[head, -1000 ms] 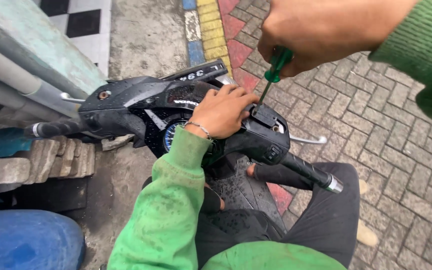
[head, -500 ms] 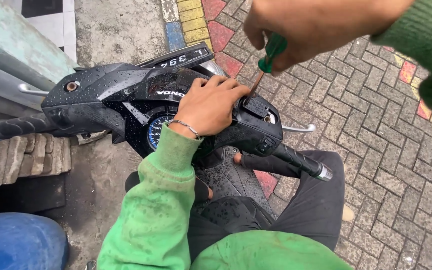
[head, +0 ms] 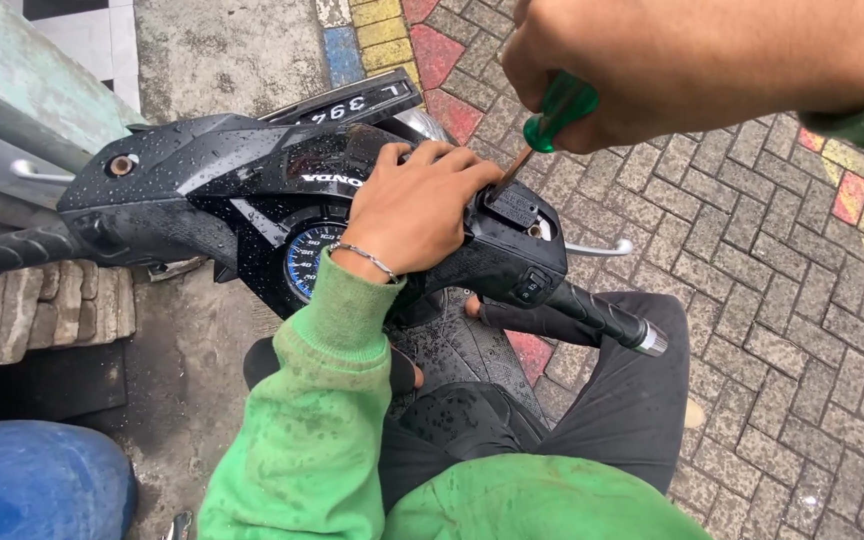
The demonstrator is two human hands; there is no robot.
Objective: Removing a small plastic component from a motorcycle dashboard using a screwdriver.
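Our right hand (head: 652,70) grips the green screwdriver (head: 542,130), turning a handlebar (head: 512,250) screw; our left hand (head: 417,205) presses open, steadying.

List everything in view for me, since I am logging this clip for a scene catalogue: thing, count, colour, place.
scooter handlebar cover: one, black, wet, centre left
speedometer: one, blue dial, under the cover
handlebar grips: two, black, far left and lower right
brake lever: one, silver, right of the handlebar
screwdriver: one, green handle, tip at the right switch housing
paving bricks: many, grey with red and yellow, right
blue drum: one, bottom left
left hand: one, green sleeve, resting on the cover
right hand: one, top right, gripping the screwdriver
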